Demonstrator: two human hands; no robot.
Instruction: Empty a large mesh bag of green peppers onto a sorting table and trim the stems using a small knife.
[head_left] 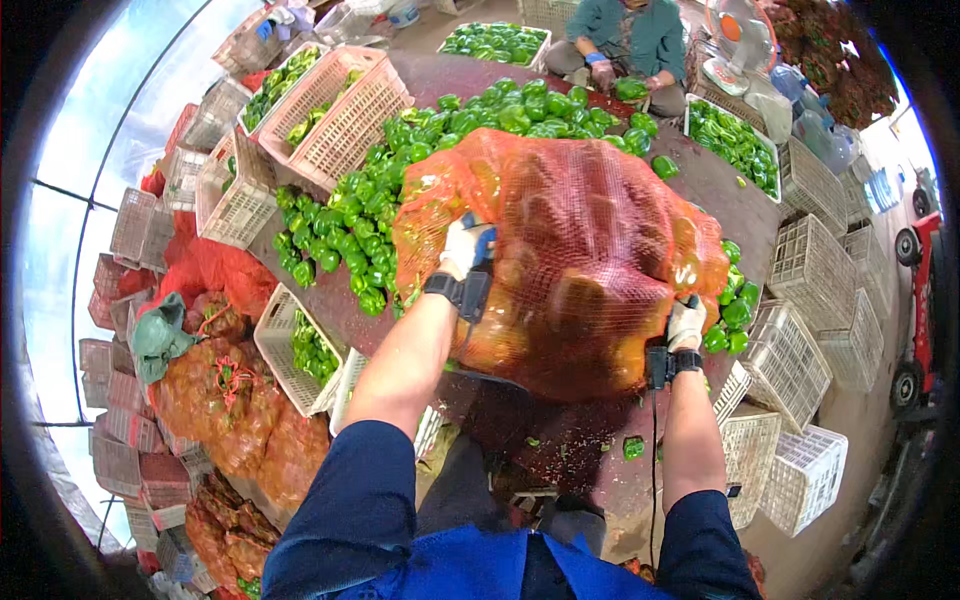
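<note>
Head view looks down past blue sleeves to two gloved hands, each closed in a grip on one big red mesh sack stuffed with peppers. Left hand clamps a bunch of netting on the sack's near upper-left side; right hand clamps netting at its lower right edge, so the sack lies between the two grips and bulges away from them, forward and to the right. Its long axis runs slantwise from the left grip's side down to the right grip's side. The right grip sits lower and closer to the body; the left sits higher and further in. Whether the sack rests on the dark surface or hangs just above it cannot be told.

Beyond the left grip lies a heap of loose green peppers, touching the sack's far edge. Past that stand pink crates, and furthest off a seated person handles peppers. Left of the grips, filled sacks pile on the floor.
</note>
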